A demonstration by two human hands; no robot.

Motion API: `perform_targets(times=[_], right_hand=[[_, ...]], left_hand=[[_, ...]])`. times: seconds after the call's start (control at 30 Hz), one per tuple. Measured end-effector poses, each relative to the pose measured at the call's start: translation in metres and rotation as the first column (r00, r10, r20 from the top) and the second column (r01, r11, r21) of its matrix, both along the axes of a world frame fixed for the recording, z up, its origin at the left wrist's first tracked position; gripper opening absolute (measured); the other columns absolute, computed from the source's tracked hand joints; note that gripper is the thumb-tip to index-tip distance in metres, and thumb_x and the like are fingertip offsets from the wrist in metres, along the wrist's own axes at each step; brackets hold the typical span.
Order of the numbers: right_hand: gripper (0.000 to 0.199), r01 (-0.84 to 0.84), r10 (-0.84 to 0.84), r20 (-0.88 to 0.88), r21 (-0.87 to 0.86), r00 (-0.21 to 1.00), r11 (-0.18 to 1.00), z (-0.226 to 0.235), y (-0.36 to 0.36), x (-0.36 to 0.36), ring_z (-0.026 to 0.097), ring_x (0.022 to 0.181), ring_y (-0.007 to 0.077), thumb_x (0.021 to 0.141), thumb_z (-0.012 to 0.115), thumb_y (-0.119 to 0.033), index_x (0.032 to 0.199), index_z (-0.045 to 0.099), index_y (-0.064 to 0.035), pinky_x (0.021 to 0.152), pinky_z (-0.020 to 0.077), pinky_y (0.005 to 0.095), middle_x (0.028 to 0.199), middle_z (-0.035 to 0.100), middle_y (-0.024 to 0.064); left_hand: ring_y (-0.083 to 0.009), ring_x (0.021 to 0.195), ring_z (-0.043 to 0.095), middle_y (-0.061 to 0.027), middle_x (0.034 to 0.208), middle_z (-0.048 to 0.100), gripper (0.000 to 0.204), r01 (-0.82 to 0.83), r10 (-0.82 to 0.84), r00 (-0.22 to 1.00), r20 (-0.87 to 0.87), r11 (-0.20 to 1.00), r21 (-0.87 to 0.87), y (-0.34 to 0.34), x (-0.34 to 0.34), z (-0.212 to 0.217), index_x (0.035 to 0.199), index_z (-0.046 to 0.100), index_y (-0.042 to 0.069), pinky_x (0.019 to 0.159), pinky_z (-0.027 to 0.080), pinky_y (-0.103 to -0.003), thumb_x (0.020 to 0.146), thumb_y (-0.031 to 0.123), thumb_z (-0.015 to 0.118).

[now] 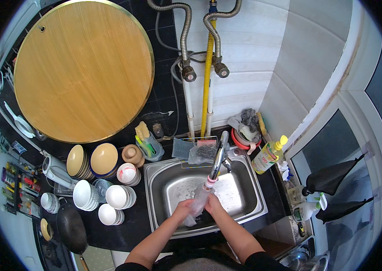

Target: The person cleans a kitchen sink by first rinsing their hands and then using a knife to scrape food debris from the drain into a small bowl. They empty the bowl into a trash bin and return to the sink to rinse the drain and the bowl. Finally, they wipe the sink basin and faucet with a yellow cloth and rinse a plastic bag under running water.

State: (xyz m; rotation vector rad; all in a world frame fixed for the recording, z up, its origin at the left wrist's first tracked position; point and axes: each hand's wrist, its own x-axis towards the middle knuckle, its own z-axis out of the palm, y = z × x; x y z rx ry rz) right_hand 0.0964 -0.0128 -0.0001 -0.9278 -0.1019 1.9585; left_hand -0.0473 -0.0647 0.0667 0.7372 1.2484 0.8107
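A pale, translucent plastic bag [198,202] hangs crumpled below the spout of the chrome tap [218,158], over the steel sink [249,198]. My left hand [183,209] is closed on the bag's left side, low down. On the other side my right hand [213,204] grips it near its upper part; some of those fingers are hidden behind the plastic. The bag's top reaches up to the pink-ringed tap nozzle [210,181]. Droplets and wet patches show on the sink's floor.
White bowls [116,197], beige bowls [104,160] and a black wok [71,228] stand left of the sink. Behind it are a wire rack with sponges [203,153] and a red basin [246,142]. A yellow-capped soap bottle [267,156] stands right. A round wooden board [82,67] leans at the back.
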Motion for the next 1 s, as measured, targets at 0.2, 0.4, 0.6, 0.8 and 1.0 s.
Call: perform_targets(times=[0.2,0.4,0.6,0.8,1.0], right_hand=[[0.025,0.095,-0.089,0.074,-0.074,0.993,0.993,-0.076,0.018,0.001,0.058,0.09,0.0228,0.084,0.044,-0.007,0.108,0.051,-0.0066,0.076,0.0499,0.0362,0.092,0.057,0.0098],[0.025,-0.159,0.121,0.247,0.14,0.961,0.977,0.019,-0.008,-0.007,0.058,0.09,0.0191,0.082,0.057,-0.017,0.104,0.053,-0.0055,0.08,0.0468,0.0337,0.096,0.06,0.006],[0.023,-0.313,0.25,0.383,0.11,0.889,0.943,0.035,-0.032,0.006,0.055,0.08,0.0112,0.077,0.062,-0.018,0.096,0.06,-0.0061,0.07,0.0426,0.0237,0.091,0.061,0.0031],[0.018,-0.012,0.037,0.473,-0.054,0.88,0.998,0.027,-0.038,0.045,0.053,0.07,0.0091,0.072,0.071,-0.021,0.081,0.061,-0.0094,0.06,0.0394,0.0221,0.081,0.059,0.0005],[0.041,0.118,-0.065,0.393,-0.112,0.917,0.987,-0.005,-0.043,0.06,0.056,0.071,0.0145,0.075,0.066,-0.016,0.112,0.048,-0.0115,0.063,0.0451,0.0271,0.088,0.059,0.005]], left_hand=[[-0.0147,0.084,0.057,-0.005,0.092,0.062,0.032,0.229,-0.194,0.943,-0.269,0.968,0.103,-0.009,-0.039,-0.021,0.106,0.058,0.001,0.074,0.045,-0.025,0.074,-0.001,0.054],[-0.0228,0.108,0.046,-0.0133,0.118,0.049,0.054,0.052,0.026,0.901,-0.433,0.985,0.167,0.002,-0.01,-0.01,0.118,0.046,-0.002,0.091,0.036,-0.031,0.077,0.031,0.06],[-0.0218,0.09,0.055,-0.0128,0.1,0.058,0.059,-0.096,0.051,0.947,-0.316,0.987,-0.127,0.029,0.026,0.001,0.105,0.054,-0.007,0.079,0.041,-0.03,0.082,0.048,0.053],[-0.018,0.089,0.056,-0.0103,0.099,0.06,0.04,-0.155,0.156,0.976,-0.152,0.988,0.02,0.029,0.028,-0.019,0.106,0.054,-0.007,0.081,0.042,-0.027,0.09,0.028,0.047],[-0.023,0.103,0.052,-0.0135,0.107,0.057,0.03,-0.217,0.233,0.842,0.486,0.972,-0.091,0.03,0.028,-0.014,0.109,0.052,-0.006,0.092,0.038,-0.033,0.087,0.013,0.043]])
